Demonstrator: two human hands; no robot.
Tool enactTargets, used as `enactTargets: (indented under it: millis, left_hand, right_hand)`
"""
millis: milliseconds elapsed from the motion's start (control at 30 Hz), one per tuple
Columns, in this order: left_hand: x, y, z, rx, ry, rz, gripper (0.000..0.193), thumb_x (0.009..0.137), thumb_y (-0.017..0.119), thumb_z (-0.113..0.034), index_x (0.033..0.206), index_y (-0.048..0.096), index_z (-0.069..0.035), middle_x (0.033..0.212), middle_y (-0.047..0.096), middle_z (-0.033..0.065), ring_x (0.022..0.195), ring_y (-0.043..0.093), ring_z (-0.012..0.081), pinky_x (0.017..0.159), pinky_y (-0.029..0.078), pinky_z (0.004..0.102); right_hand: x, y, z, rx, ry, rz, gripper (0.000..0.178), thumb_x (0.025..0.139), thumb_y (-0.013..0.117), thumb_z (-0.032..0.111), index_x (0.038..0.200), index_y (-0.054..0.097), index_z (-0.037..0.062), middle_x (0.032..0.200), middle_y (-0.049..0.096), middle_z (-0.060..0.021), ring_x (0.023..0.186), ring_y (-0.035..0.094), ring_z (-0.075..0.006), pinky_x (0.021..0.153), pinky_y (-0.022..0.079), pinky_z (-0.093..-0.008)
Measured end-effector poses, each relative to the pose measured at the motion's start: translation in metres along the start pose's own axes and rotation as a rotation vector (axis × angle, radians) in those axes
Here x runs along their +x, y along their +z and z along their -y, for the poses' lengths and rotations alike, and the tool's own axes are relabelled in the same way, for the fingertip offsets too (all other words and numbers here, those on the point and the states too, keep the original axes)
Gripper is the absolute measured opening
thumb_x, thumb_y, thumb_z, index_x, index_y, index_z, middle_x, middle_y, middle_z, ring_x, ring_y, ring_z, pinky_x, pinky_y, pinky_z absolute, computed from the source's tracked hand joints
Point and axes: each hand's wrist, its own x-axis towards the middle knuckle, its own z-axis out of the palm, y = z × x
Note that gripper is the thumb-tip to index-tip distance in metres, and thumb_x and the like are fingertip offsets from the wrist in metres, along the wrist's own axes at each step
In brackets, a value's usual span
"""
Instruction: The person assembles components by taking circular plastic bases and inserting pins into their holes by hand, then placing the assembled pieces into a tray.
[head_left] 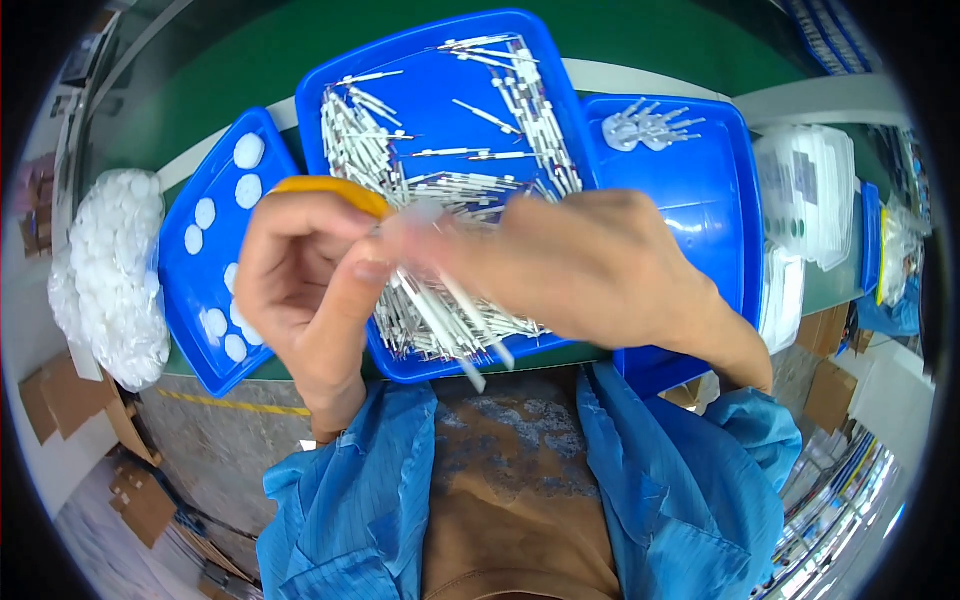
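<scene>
Both my hands meet over the middle blue tray [330, 95], which holds many thin white sticks [360, 140] with small darker ends. My left hand [310, 280] is closed in a pinch, with a yellow cover or strip [335, 188] along its index finger. Between its fingertips is a small whitish piece [425, 212], partly hidden, from which several white sticks [440, 325] hang down, smeared by motion. My right hand [600, 270] is curled, its fingertips pressed up against that piece. Motion blur and the fingers hide what it holds.
At the left, a smaller blue tray [190, 290] holds several round white discs [248, 152], beside a clear bag [115, 270] of similar discs. The right blue tray [700, 240] has joined disc-and-stick pieces [640, 128] at its far end. Clear plastic boxes [810, 190] stand farther right.
</scene>
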Motion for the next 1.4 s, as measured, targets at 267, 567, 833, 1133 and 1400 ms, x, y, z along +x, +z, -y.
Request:
enactTargets:
  millis: [267, 567, 833, 1133, 1400]
  left_hand:
    - [-0.010, 0.036, 0.003, -0.064, -0.490, 0.334, 0.018, 0.088, 0.062, 0.002, 0.105, 0.056, 0.005, 0.102, 0.064, 0.0141, 0.088, 0.068, 0.0169, 0.069, 0.055, 0.0246]
    - [-0.013, 0.008, 0.001, 0.210, -0.249, 0.367, 0.009, 0.091, 0.056, -0.002, 0.096, 0.059, 0.005, 0.093, 0.066, 0.0168, 0.084, 0.070, 0.0233, 0.070, 0.056, 0.0288]
    - [-0.020, -0.060, -0.026, 0.589, -0.163, -0.203, 0.042, 0.089, 0.063, -0.013, 0.125, 0.050, 0.004, 0.110, 0.061, 0.0215, 0.101, 0.064, 0.0328, 0.087, 0.052, 0.0385]
    - [-0.033, -0.095, 0.011, 1.553, -0.296, 0.113, 0.066, 0.078, 0.073, -0.012, 0.137, 0.044, -0.004, 0.121, 0.055, 0.0159, 0.112, 0.050, 0.0340, 0.095, 0.042, 0.0403]
    - [-0.019, -0.095, -0.009, 1.414, -0.459, -0.031, 0.039, 0.068, 0.082, -0.014, 0.102, 0.069, -0.002, 0.095, 0.066, 0.0120, 0.083, 0.060, 0.0242, 0.072, 0.049, 0.0336]
  right_hand:
    - [-0.061, -0.041, 0.001, -0.132, -0.138, -0.012, 0.011, 0.079, 0.064, 0.009, 0.090, 0.066, 0.0076, 0.079, 0.065, -0.0033, 0.061, 0.064, -0.0125, 0.047, 0.050, -0.0248]
    - [-0.102, -0.057, -0.131, -0.320, 0.586, -0.441, 0.024, 0.101, 0.044, 0.019, 0.093, 0.058, 0.0011, 0.069, 0.059, -0.0134, 0.056, 0.057, -0.0243, 0.056, 0.046, -0.0340]
    - [-0.083, -0.048, -0.138, -0.390, 0.619, -0.438, 0.031, 0.096, 0.052, 0.022, 0.121, 0.048, 0.0041, 0.077, 0.062, -0.0171, 0.068, 0.065, -0.0312, 0.060, 0.051, -0.0385]
    - [0.000, 0.043, -0.062, -0.190, -0.017, 0.058, 0.019, 0.082, 0.064, 0.011, 0.097, 0.059, -0.0004, 0.096, 0.058, -0.0135, 0.090, 0.061, -0.0279, 0.075, 0.051, -0.0374]
    - [0.035, 0.073, -0.054, -0.283, 0.001, 0.375, 0.016, 0.075, 0.061, 0.006, 0.089, 0.064, -0.0015, 0.088, 0.065, -0.0141, 0.090, 0.064, -0.0288, 0.080, 0.051, -0.0385]
